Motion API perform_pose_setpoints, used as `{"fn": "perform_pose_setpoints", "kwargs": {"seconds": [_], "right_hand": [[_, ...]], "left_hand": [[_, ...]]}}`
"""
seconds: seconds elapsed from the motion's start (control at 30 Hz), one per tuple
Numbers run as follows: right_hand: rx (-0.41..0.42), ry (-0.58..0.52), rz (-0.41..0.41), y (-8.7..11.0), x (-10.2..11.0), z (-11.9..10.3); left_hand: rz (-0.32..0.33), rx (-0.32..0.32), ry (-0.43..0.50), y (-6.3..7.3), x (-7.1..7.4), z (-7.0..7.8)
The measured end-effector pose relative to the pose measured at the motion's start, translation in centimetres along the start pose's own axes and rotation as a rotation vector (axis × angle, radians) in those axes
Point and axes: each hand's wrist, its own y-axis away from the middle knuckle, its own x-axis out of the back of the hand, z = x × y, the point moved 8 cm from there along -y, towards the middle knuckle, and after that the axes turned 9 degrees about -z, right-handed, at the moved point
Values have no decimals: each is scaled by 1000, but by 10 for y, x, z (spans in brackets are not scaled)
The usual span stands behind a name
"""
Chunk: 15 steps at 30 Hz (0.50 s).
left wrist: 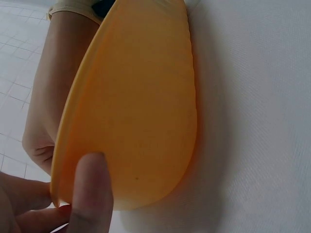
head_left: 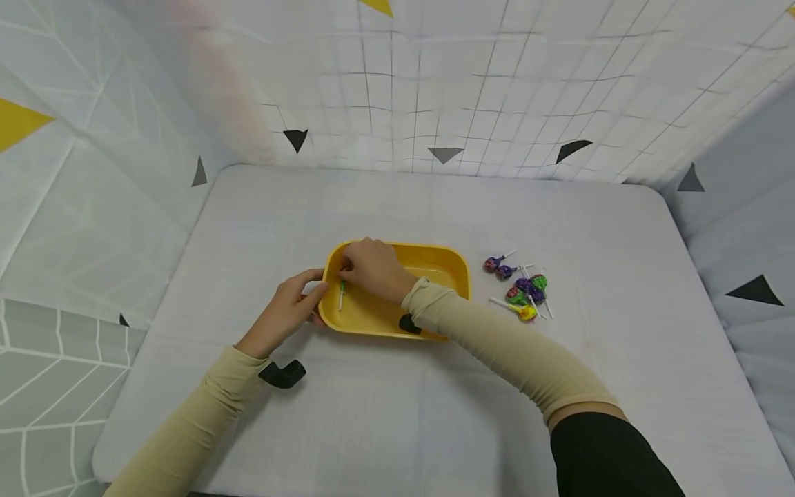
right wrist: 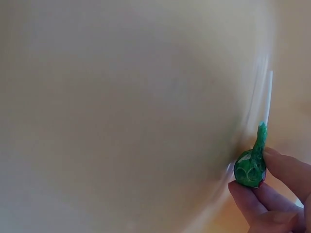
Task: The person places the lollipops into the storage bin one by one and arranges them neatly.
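Lollipop [right wrist: 250, 169], green-wrapped, white-sticked, inside one yellow tray [head_left: 373, 309] by its left edge, pinched by the right hand's [head_left: 375, 269] fingers; left hand [head_left: 289, 304] grips that edge; roughly seven other lollipops [head_left: 535, 295] lie rightward.

The tray [head_left: 435, 261] is free far right; a sleeve [head_left: 497, 339] blocks near right.

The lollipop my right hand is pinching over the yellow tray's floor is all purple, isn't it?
No, not purple: the lollipop that your right hand pinches over the floor of the yellow tray is mostly green, as the right wrist view shows.
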Motion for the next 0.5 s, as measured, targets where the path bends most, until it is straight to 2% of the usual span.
{"fn": "perform_pose_setpoints", "kwargs": {"seconds": [0.5], "right_hand": [[15, -14, 1, 0, -2, 1]], "left_hand": [[2, 7, -3, 0, 0, 0]]}}
